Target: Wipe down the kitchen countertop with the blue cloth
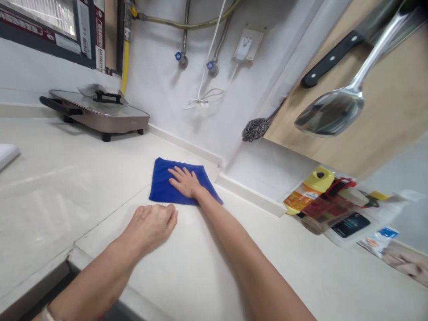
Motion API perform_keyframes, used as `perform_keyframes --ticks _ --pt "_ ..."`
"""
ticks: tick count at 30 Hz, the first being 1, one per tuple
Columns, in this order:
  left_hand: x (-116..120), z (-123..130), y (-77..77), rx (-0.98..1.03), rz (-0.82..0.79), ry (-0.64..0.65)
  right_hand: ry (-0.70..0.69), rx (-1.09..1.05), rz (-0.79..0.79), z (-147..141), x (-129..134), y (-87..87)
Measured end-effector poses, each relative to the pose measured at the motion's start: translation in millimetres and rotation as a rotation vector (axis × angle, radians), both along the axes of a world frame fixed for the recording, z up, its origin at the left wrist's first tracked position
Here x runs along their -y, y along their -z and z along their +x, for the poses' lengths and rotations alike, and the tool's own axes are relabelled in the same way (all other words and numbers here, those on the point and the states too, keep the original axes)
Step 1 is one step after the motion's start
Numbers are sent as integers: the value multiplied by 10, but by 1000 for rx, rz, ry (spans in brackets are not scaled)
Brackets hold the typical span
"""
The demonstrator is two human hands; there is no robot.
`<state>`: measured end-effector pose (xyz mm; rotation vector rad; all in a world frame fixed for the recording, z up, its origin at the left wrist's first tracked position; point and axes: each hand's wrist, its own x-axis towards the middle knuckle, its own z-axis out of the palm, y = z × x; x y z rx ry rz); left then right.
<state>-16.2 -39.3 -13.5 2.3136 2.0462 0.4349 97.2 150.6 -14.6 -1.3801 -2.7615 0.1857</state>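
Note:
A blue cloth [163, 180] lies spread on the pale countertop [200, 258], near the corner where the walls meet. Flat on top of it rests my right hand [185, 182], fingers spread and palm down. Just in front of the cloth, my left hand [150, 225] is curled into a fist on the counter. Its fingertips are tucked out of sight, and nothing shows in it.
An electric pan with a glass lid [110, 118] stands back left. Bottles, including a yellow one [307, 189], line the right wall below a wooden board [377, 107] hung with a knife [331, 60], a metal spatula [331, 113] and a scourer [256, 129].

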Motion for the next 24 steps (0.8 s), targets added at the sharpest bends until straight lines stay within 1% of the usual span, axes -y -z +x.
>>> perform_keyframes --ticks 5,10,12,14,16,19,22,24 --pt "35 22 -6 -5 -63 13 163 -2 -16 29 -340 23" --pt "45 43 -8 -15 -116 -2 291 -4 -29 129 -661 37" --pt "40 50 -10 -6 -135 2 343 -4 -29 172 -742 40" --pt "30 50 -6 7 -130 0 377 -2 -26 192 -765 41" --pt "15 39 7 9 -106 2 380 6 -23 178 -710 38" --pt "-5 3 24 -5 -67 13 341 23 -24 127 -465 27" --pt "-12 -42 19 -11 -28 13 232 29 -16 137 -59 20" --pt "-5 -71 -7 16 -12 25 150 20 -6 230 269 15"
